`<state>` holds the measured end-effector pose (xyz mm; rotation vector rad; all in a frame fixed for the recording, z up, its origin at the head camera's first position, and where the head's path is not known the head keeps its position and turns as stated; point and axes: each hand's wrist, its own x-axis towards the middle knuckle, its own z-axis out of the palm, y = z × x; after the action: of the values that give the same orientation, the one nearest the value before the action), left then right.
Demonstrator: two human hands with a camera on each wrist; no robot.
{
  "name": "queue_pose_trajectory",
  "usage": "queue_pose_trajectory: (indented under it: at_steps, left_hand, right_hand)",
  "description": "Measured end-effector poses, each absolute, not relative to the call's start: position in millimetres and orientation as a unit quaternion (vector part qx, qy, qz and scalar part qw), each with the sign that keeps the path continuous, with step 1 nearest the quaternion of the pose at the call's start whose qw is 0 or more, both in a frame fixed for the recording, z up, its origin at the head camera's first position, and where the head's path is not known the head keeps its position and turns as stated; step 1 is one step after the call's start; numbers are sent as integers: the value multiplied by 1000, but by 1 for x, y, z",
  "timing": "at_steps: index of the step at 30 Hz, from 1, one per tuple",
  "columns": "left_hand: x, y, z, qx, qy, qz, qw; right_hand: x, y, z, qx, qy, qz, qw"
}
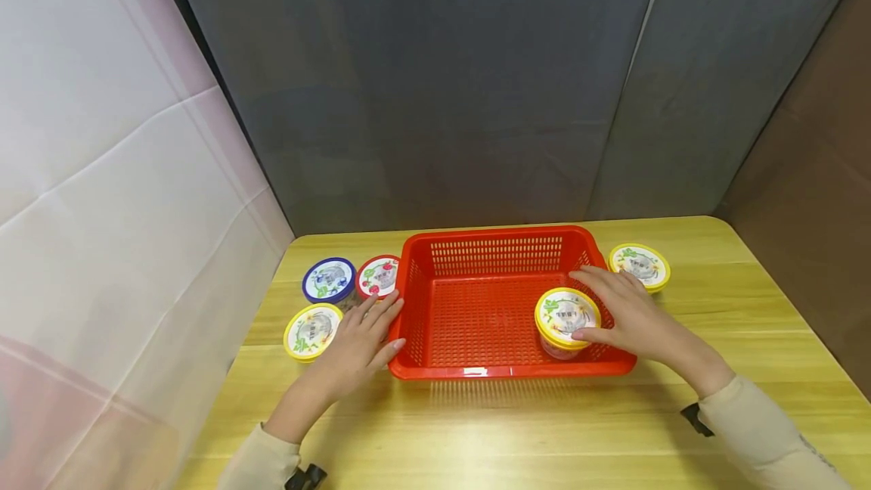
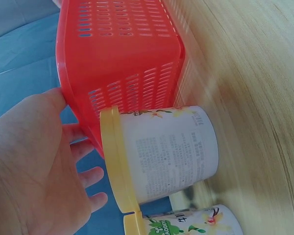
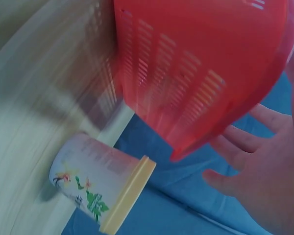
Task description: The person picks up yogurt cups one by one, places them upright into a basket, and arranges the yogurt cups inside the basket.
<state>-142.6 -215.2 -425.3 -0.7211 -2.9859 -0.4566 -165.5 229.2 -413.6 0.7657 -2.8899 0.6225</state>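
In the head view, a yellow-lidded tub is in the right end of a red plastic basket. My right hand spreads around its right side, thumb over the lid and loosely straight fingers behind it. By the basket's left rim rests my left hand, fingers extended. The left wrist view shows the left thumb at the rim of the basket corner, with a yellow-lidded tub below the hand. From the right wrist, the right fingers reach past the basket's rim.
Left of the basket are a blue-lidded tub, a red-lidded tub partly behind the rim, and a yellow-lidded tub. Another yellow-lidded tub stands right of it. Dark panels rise behind the wooden table.
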Motion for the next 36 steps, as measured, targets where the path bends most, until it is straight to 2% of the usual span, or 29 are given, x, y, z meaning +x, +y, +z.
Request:
queue_pose_trajectory:
  at_steps: [13,24,36]
  left_hand:
    - [-141,-214,-424,-227,-962,-150,18]
    - [-143,-213,-421,-229,-962,-147,21]
    - [-142,-214,-423,-232,-961,-151,21]
  right_hand:
    - [-177,255,-402,212,-941,235,117]
    - [-195,287,-413,162,-935,260,182]
    - [-200,308,-438,103,-957,245,113]
